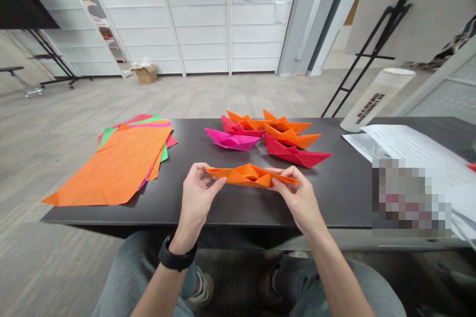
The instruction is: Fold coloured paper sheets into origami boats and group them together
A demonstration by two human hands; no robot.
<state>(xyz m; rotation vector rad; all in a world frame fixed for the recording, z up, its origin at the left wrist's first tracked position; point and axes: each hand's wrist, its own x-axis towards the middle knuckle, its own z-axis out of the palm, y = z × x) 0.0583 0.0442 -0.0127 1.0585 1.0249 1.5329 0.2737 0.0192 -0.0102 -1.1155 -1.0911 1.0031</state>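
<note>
Lying on the left of a dark table [345, 198], a loose stack of paper [122, 168] is showing a large orange sheet on top, with green, pink and red edges peeking out beneath. To its right, the person's left hand [199, 188], with a black band [177, 256] around the wrist, is pinching the left end of an orange paper boat [236, 177] between thumb and fingers. This boat is stretching level between the two hands, in front of six other boats [288, 137]; whether its underside is touching the table, I cannot tell. Those six boats are standing close together in two uneven columns: orange, pink and magenta on the left, two orange and one red on the right. The right hand [298, 193] is pinching the held boat's right end the same way, thumb in front, fingers behind, closed right up to the paper. Judging by its thin folds, the boat is probably weighing almost nothing and bending easily; its peaked middle is looking easiest to crush, so the layered ends are offering a safer hold, with gentle pressure. Farther right, a white tube [375, 101] is standing near the back edge, printed papers [420, 146] are spreading over the table, and a pixelated patch [409, 198] is hiding whatever is in front of them.
</note>
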